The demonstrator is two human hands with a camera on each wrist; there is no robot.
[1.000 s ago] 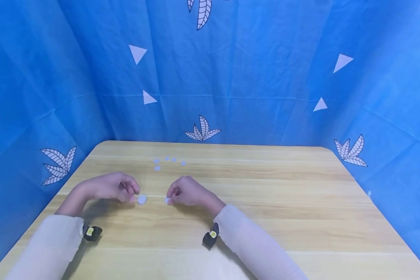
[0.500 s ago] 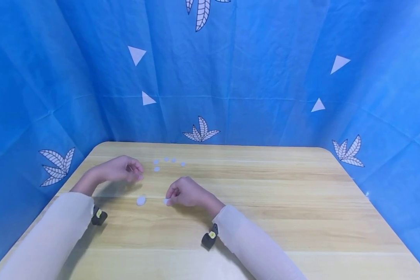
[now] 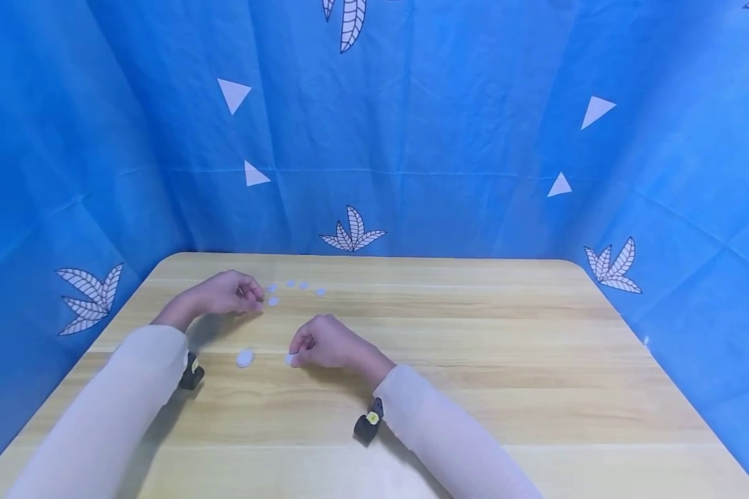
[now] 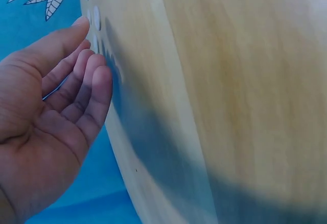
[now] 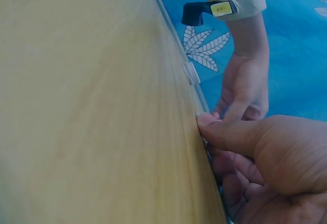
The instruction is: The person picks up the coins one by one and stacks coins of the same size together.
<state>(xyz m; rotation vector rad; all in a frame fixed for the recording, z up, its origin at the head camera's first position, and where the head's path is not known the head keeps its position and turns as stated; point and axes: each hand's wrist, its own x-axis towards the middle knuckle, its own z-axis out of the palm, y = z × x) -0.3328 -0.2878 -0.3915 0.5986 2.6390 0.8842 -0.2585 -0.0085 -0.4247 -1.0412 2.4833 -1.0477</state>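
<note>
My left hand reaches over the far left of the table, fingertips right beside several small white discs. In the left wrist view its fingers are loosely bent, with nothing between them and the thumb. Nearer the front, my right hand pinches a small white disc low over the wood. Most of that disc is hidden by the fingers. Just left of it stands a short stack of white discs; its layered side shows in the right wrist view, where the stack sits beyond the thumb.
A light wooden table with rounded far corners lies under both hands. Blue cloth printed with leaves and triangles hangs behind it and along both sides. Each wrist carries a black camera.
My left hand has left the stack and moved away and to the right, up to the loose discs. The right hand keeps its pinch on the disc and stays nearly still.
</note>
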